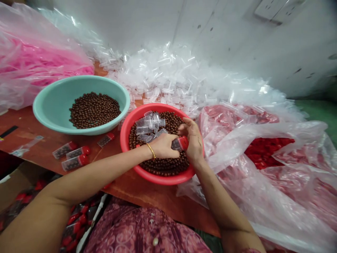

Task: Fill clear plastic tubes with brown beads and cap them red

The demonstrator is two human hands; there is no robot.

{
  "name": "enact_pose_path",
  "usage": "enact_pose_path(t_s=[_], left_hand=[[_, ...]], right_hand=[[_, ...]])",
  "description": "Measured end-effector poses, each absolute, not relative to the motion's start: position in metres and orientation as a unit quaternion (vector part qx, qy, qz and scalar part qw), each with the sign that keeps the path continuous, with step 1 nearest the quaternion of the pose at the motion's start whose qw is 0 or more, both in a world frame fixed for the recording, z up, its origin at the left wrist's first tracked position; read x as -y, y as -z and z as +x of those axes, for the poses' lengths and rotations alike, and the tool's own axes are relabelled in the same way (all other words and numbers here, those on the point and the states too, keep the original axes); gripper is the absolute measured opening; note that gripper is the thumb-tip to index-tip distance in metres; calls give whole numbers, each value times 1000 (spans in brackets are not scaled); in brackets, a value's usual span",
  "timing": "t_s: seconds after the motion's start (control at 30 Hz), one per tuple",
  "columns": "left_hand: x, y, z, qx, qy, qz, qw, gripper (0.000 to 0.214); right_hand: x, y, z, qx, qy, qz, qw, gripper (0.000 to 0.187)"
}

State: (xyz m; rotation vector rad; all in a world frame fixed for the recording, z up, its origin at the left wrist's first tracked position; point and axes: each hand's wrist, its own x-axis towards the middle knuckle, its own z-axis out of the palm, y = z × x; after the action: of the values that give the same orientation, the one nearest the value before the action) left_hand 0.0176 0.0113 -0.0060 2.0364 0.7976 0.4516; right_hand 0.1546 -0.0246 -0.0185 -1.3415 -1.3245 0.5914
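Over a red basin (163, 180) of brown beads (168, 165), my left hand (164, 146) is closed around a clear plastic tube with a red cap (180, 143). Dark beads show through the tube's wall. My right hand (193, 140) is curled at the red cap end, its fingers bent round it and its palm against the cap. Several empty clear tubes (150, 124) lie on the beads in the basin, just beyond my left hand.
A turquoise basin (52, 121) with brown beads stands left. Filled red-capped tubes (75, 162) lie before it; more fill a box (76, 221) below. Clear tubes (168, 77) are heaped along the wall. Plastic bags hold red pieces (265, 149) at right and pink pieces (47, 59) at left.
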Motion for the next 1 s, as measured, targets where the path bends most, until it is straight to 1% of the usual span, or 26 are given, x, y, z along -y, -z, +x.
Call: enact_pose_path(t_s=[0.07, 0.13, 0.23, 0.33, 0.4, 0.5, 0.53, 0.57, 0.6, 0.67, 0.7, 0.73, 0.77, 0.83, 0.93, 1.0], left_hand=[[-10, 5, 17, -323, -160, 849, 387, 12], [-9, 5, 14, -324, -127, 879, 327, 18], [-7, 9, 12, -320, -68, 911, 250, 25], [-5, 12, 15, -321, -24, 926, 195, 28], [-4, 10, 17, -323, -11, 930, 176, 29], [-3, -5, 8, -351, -40, 922, 159, 28], [-2, -13, -1, -370, -62, 915, 147, 26], [0, -20, -13, -396, -83, 905, 130, 24], [2, -27, -28, -426, -99, 893, 108, 21], [9, -36, -67, -492, -96, 864, 56, 15], [14, -37, -89, -521, -74, 850, 27, 15], [18, -35, -111, -546, -39, 837, 1, 17], [23, -30, -132, -568, -3, 823, -21, 19], [30, -16, -168, -587, 63, 807, -28, 18], [32, 2, -195, -568, 108, 815, -39, 14], [28, 3, -191, -543, 87, 832, -65, 19]], right_hand=[[15, 20, 152, 570, -323, -560, 507, 55], [12, 23, 152, 592, -380, -556, 443, 56], [17, 27, 154, 622, -410, -545, 385, 61], [20, 30, 155, 638, -383, -553, 373, 68], [18, 32, 156, 626, -385, -562, 380, 70], [9, 30, 165, 571, -425, -576, 402, 76], [6, 28, 171, 563, -415, -591, 401, 76], [3, 26, 176, 573, -381, -613, 388, 70], [1, 24, 182, 600, -330, -633, 360, 60], [-1, 22, 191, 684, -207, -647, 268, 34], [-1, 21, 193, 725, -154, -637, 211, 24], [-1, 21, 193, 758, -116, -622, 156, 19], [-2, 21, 192, 782, -90, -608, 109, 19], [-4, 22, 185, 805, -58, -589, 47, 27], [-11, 24, 173, 818, -40, -574, 8, 42], [-15, 25, 166, 822, -47, -567, -13, 43]])
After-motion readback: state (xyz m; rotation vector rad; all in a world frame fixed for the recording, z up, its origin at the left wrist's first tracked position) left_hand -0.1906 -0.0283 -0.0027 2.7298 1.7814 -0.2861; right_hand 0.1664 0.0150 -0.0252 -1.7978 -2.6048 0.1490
